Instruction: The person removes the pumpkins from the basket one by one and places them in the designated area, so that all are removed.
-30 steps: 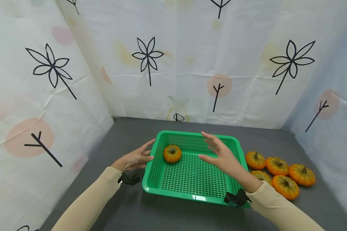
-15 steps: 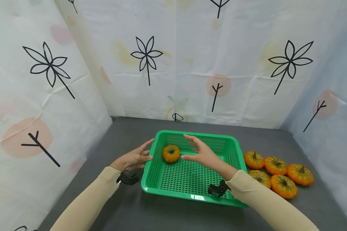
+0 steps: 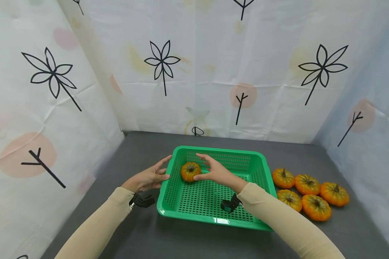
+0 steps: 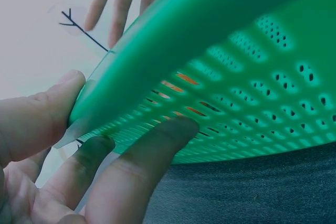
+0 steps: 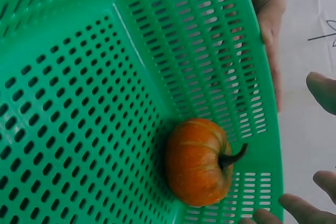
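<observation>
A green perforated plastic basket (image 3: 197, 218) sits on the dark table, with one small orange pumpkin (image 3: 189, 172) inside near its left wall. My left hand (image 3: 146, 180) rests against the basket's left side. In the left wrist view its thumb (image 4: 55, 111) touches the rim while the other fingers lie along the outer wall. Over the basket, my right hand (image 3: 218, 173) hovers just right of the pumpkin, thumb and fingers spread apart and holding nothing. The right wrist view shows the pumpkin (image 5: 197, 163) with its dark stem, apart from the right fingers (image 5: 302, 211).
Several more pumpkins (image 3: 307, 184) lie grouped on the table right of the basket, close to its right wall and beneath the right forearm's side. Patterned white cloth (image 3: 201, 72) encloses the grey table (image 3: 139, 230) at the back and both sides.
My right hand has moved left across the basket, from its right half to beside the pumpkin. The left hand stays at the basket's side, and the pumpkins lie where they were.
</observation>
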`<state>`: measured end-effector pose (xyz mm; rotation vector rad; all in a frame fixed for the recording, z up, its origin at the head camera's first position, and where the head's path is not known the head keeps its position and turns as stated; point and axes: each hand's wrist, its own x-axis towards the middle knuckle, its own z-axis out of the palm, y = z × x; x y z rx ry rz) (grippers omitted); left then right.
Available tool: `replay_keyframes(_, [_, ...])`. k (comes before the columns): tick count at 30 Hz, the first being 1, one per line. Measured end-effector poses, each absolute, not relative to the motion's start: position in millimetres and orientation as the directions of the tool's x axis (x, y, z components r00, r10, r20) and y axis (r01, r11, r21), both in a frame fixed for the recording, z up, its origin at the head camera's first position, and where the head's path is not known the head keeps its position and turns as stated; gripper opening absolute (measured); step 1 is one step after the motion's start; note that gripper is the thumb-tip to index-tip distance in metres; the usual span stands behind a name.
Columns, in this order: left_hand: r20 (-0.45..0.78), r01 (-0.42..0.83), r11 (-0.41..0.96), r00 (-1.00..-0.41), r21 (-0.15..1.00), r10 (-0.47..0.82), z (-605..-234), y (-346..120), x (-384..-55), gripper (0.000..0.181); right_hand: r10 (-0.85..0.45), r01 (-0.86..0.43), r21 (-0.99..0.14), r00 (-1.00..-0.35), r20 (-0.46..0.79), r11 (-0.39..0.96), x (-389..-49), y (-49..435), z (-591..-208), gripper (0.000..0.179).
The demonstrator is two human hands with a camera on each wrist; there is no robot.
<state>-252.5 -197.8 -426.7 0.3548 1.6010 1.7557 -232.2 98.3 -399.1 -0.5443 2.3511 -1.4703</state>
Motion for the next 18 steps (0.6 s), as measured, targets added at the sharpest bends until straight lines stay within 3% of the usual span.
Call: replay_keyframes(18, [-0.265,-0.329,0.028,-0.704,0.944,0.659,-427,-198,-253,0.092,-0.444,-0.180,-0.840,-0.893,-0.079,0.512,-255,82,-429,0.085])
